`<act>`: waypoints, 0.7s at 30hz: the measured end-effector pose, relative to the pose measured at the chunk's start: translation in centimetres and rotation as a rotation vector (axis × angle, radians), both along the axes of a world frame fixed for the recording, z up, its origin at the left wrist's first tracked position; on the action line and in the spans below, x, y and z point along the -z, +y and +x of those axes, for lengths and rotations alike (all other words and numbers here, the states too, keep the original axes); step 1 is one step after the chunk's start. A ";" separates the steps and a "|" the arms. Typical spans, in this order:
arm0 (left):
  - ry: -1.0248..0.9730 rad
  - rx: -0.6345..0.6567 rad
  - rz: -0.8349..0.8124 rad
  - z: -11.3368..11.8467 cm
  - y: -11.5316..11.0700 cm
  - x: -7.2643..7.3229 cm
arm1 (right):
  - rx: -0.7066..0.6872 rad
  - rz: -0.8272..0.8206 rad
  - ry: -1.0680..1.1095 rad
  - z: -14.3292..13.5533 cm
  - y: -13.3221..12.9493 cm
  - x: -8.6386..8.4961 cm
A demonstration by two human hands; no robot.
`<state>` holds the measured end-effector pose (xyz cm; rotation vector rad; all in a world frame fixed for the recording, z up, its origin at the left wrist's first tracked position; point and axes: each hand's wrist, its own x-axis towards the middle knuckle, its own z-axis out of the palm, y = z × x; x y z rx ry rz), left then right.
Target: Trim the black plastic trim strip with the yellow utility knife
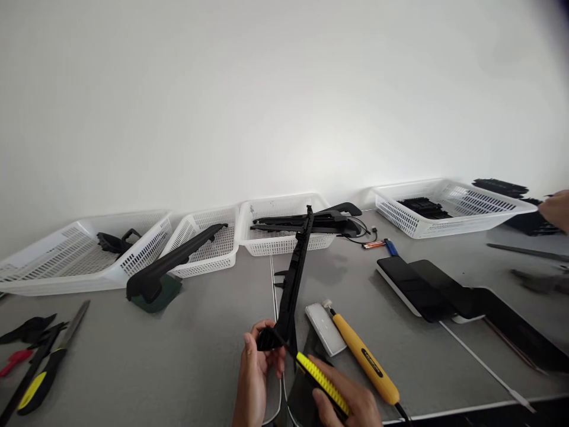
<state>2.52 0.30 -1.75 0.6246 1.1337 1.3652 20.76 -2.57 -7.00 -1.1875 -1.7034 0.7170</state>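
Observation:
Upright over the table's front edge stands a long black plastic part (294, 273), its lower end held by my left hand (260, 362), whose fingers wrap round the base. My right hand (347, 394) grips a tool with a yellow and black handle (322, 382). The tool's thin dark tip reaches the lower end of the black part; the exact contact is too small to tell. Just right of the part lie a white block (326, 329) and an orange-handled tool (367, 359) with a cord.
White baskets (208, 264) line the wall, several with black parts. A black handle-shaped part (173, 264) leans on one. Phones (418, 287) and a white cable lie right. A knife (53, 362) lies at left. Another person's hand (555, 210) is at the far right.

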 end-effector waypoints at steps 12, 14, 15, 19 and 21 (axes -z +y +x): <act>0.196 -0.041 0.009 0.1 0.1 0.6 | -0.005 -0.142 0.076 0.5 0.5 -0.7; 0.208 -0.027 0.008 0.2 0.1 0.7 | 0.084 -0.142 0.104 0.4 0.7 -0.7; 0.212 -0.023 0.004 0.2 0.1 0.7 | 0.143 -0.139 0.127 0.2 0.7 -0.6; 0.207 -0.021 -0.028 0.1 0.1 0.4 | 0.199 -0.150 0.180 -0.2 0.6 -0.1; 0.205 0.001 -0.053 0.1 0.0 0.0 | 0.133 -0.160 0.171 0.2 0.6 -0.1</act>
